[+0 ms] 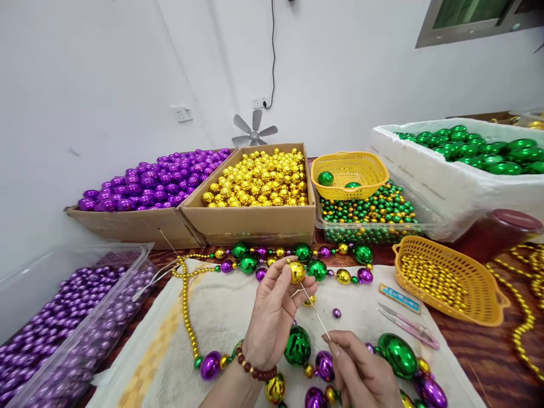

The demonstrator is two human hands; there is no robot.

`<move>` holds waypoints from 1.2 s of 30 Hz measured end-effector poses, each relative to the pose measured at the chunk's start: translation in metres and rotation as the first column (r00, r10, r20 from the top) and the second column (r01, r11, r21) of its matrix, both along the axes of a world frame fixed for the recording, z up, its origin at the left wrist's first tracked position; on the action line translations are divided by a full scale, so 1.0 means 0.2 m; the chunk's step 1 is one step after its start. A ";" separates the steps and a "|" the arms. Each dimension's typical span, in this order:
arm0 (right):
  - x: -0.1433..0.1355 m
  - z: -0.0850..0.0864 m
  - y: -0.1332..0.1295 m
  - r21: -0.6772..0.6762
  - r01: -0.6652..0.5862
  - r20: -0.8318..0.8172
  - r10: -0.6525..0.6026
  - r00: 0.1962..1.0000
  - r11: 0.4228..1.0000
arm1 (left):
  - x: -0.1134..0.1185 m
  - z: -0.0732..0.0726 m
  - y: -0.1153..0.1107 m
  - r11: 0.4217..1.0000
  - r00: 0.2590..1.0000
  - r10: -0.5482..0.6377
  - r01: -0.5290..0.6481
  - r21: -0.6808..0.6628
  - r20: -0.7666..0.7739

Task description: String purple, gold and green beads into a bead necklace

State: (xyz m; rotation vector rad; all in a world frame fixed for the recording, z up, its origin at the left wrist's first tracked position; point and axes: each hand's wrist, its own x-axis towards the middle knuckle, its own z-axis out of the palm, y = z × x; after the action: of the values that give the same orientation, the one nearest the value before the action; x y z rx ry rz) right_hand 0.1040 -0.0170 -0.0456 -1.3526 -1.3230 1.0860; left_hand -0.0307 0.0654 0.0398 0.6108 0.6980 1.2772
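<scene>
Above the white towel point(161, 303), my left hand point(276, 306) pinches a shiny gold bead point(297, 272) between thumb and fingers. My right hand point(361, 365) is closed on a long thin needle point(314, 310), whose upper end meets the underside of that bead. Whether the tip is inside the hole cannot be made out. Strung beads in purple, green and gold lie around both hands, among them a large green bead point(298, 345) between them and another green bead point(398, 355) to the right. One loose purple bead point(336, 313) rests on the towel.
Behind stand cardboard boxes of purple beads point(148, 182) and gold beads point(263, 181). A yellow basket point(349, 191) sits on a tub of small mixed beads. Right are a white foam box point(408, 170), another yellow basket point(488, 294) and pink-handled tweezers point(408, 324). Left is a clear bin point(106, 255).
</scene>
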 end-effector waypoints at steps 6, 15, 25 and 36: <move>-0.03 0.07 0.01 0.042 0.006 0.015 -0.007 1.000 0.999 | -0.02 -0.01 0.00 0.999 0.999 0.047 -0.046 0.028 -0.021; -0.05 0.10 0.03 0.097 0.025 -0.036 -0.021 0.999 0.995 | -0.02 0.00 0.02 0.999 0.999 0.043 -0.043 0.009 -0.003; -0.03 0.07 0.01 0.104 0.056 0.018 -0.058 0.998 0.993 | 0.00 -0.01 0.00 0.999 1.000 -0.025 0.025 -0.021 0.012; -0.01 0.08 0.00 0.113 0.097 0.018 -0.100 0.995 0.989 | 0.01 -0.02 -0.02 0.999 0.995 -0.046 0.046 0.000 0.085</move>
State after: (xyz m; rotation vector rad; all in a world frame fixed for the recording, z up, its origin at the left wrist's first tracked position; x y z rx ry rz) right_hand 0.1016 -0.0178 -0.0287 -1.3364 -1.3005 0.9187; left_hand -0.0284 0.0621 0.0356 0.5645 0.6120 1.2522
